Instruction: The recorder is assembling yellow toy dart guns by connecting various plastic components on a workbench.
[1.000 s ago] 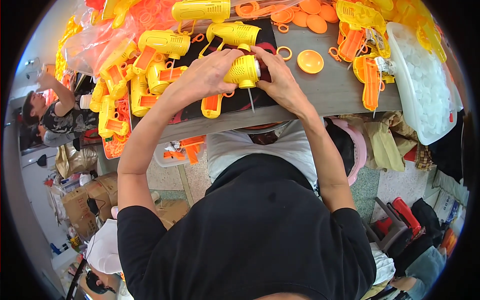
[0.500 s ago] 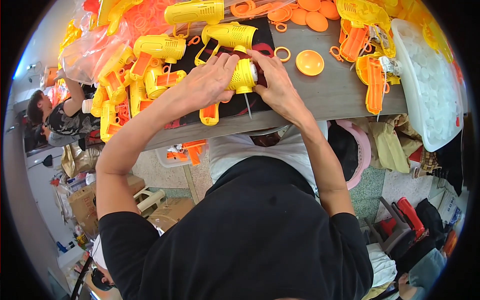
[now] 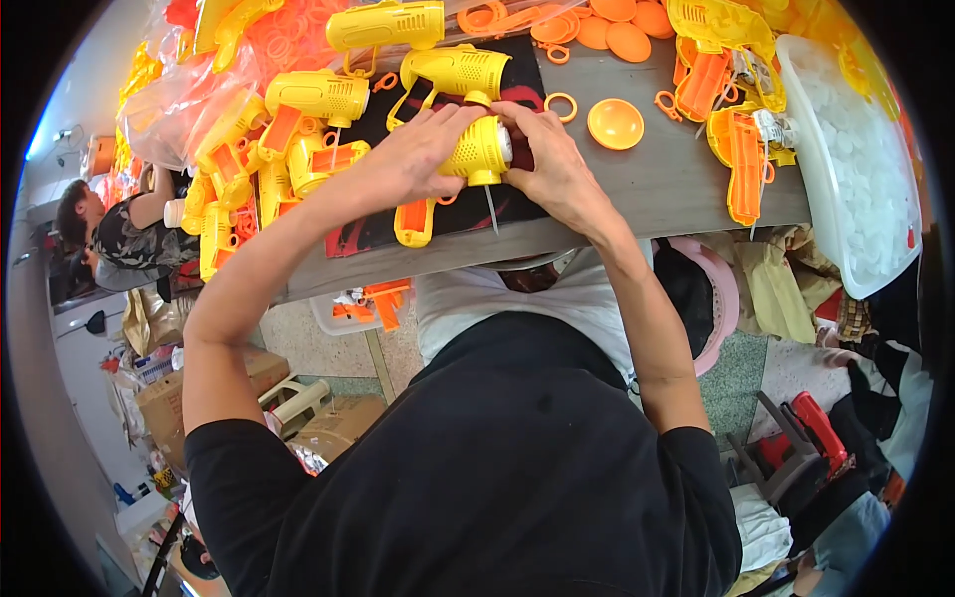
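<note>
A yellow toy gun [image 3: 482, 150] with a perforated barrel and an orange grip lies on its side on a black and red mat [image 3: 368, 235]. My left hand [image 3: 423, 159] is closed over its body. With curled fingers, my right hand [image 3: 557, 169] holds the round front end, where a whitish part shows at the opening. A thin grey strip or wire [image 3: 491, 209] sticks out below the barrel toward the table's edge. Just beyond my hands lies another yellow toy gun body [image 3: 463, 70]. The fingertips of both hands are partly hidden.
More yellow toy guns [image 3: 313, 97] are heaped on the left, beside clear bags of orange rings. An orange dish [image 3: 616, 124] and an orange ring [image 3: 561, 106] lie to the right. Opened gun halves [image 3: 744, 164] sit near a white tub [image 3: 831, 189] of translucent pieces. A person [image 3: 129, 234] is at far left.
My left hand has shifted slightly left on the toy gun, and the orange grip with it. My right hand stays at the front end, its fingers slightly moved.
</note>
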